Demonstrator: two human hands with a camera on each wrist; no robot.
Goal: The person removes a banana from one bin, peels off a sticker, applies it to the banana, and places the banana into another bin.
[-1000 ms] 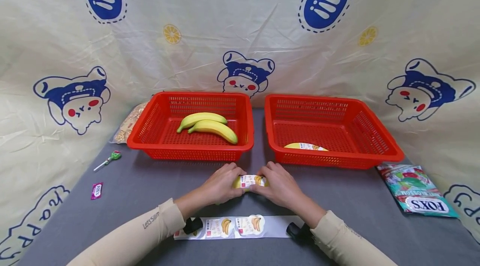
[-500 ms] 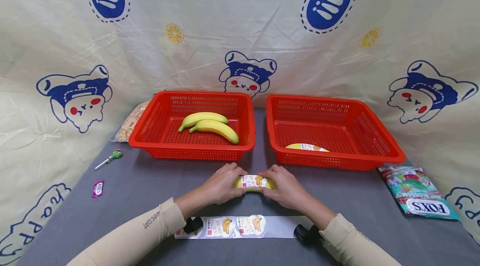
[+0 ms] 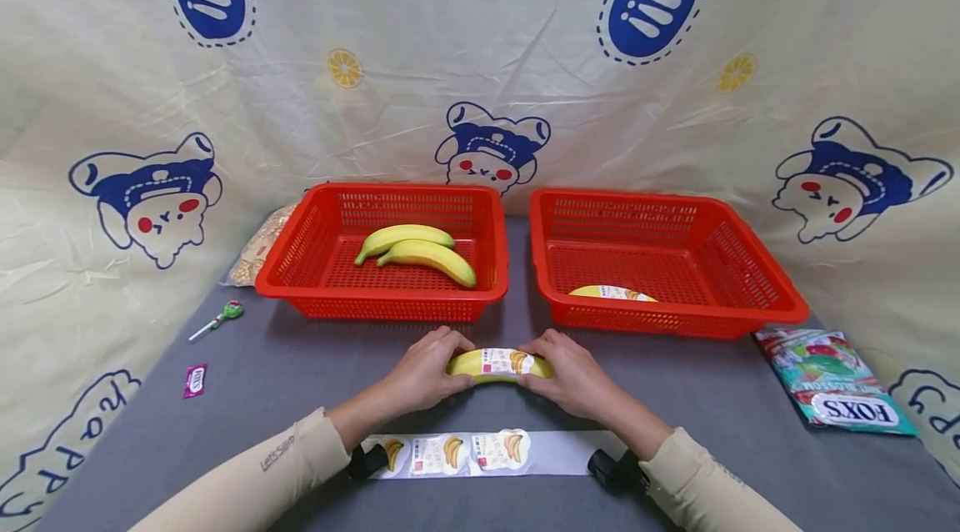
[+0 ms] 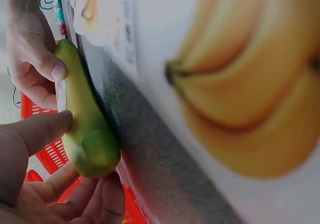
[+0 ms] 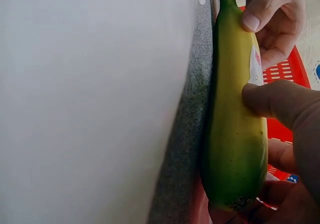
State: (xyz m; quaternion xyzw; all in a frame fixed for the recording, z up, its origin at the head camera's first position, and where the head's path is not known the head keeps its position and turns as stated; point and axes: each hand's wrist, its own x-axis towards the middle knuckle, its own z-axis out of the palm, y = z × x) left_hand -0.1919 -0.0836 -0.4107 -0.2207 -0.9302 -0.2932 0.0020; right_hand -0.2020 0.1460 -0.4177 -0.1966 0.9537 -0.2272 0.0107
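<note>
A yellow banana (image 3: pixel 487 376) with a white label (image 3: pixel 504 361) on it lies crosswise before me, between both hands. My left hand (image 3: pixel 426 373) holds its left end; in the left wrist view the thumb (image 4: pixel 52 126) presses the near side and the fingers reach round behind. At the other end, my right hand (image 3: pixel 570 373) grips the banana between thumb and fingers. The right wrist view shows the banana (image 5: pixel 235 134) close up, greenish at its tip. Closer to me lies a label strip (image 3: pixel 555 453) bearing several banana stickers (image 3: pixel 500 450).
Two red baskets stand behind the hands. The left basket (image 3: pixel 390 305) contains two bananas (image 3: pixel 427 259); a labelled banana (image 3: pixel 588 291) lies in the right basket (image 3: pixel 667 322). Leftward are a lollipop (image 3: pixel 225 313), a small purple packet (image 3: pixel 195 380) and a bag (image 3: pixel 262 248). A FOX'S bag (image 3: pixel 832 382) lies right.
My right hand first shifted right along the banana, then my left hand slid left toward its end. More of the banana and its label now shows between them.
</note>
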